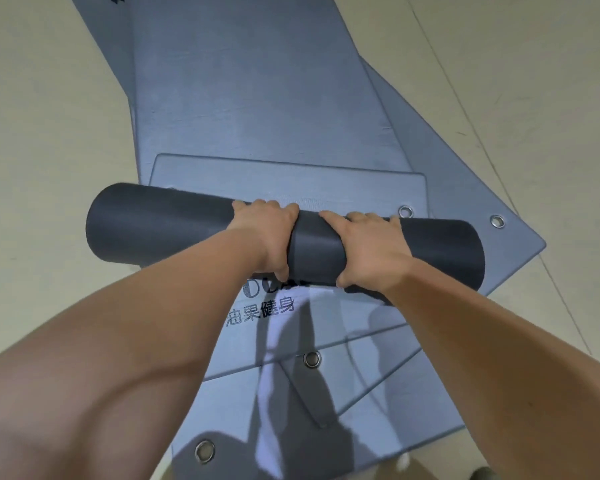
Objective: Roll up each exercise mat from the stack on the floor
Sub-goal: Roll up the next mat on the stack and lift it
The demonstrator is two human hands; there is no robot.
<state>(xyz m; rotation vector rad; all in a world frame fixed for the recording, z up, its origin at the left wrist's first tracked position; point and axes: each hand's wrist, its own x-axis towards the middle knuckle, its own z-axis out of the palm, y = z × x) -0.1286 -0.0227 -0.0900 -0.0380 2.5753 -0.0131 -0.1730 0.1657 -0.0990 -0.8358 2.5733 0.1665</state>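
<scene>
Rolled mat sits on top of the stack of mats, about mid-stack, long axis running left-right across the person, right end a bit nearer them. Both hands are on its middle, close together but not touching: left hand and right hand each grip the roll, fingers over the far side, thumbs tucked under the near side. The roll runs well past the hands on both sides; its left end sticks out past the stack's left edge over the floor. Just beyond the roll a short flat tail lies on the stack, rounded corners, eyelet at its right corner right by the roll's far side. Looks like the unrolled remainder of the same mat; the roll hides the join, so can't confirm. If so, this mat is nearly done, and the next push goes straight away from the person, square to the roll axis, over that tail. Hands about level, neither clearly nearer. With a central grip the ends could telescope or the roll skew. Several flat mats lie underneath, fanned at different angles, printed logo on one just near-side of the roll. Those are not yet rolled.
</scene>
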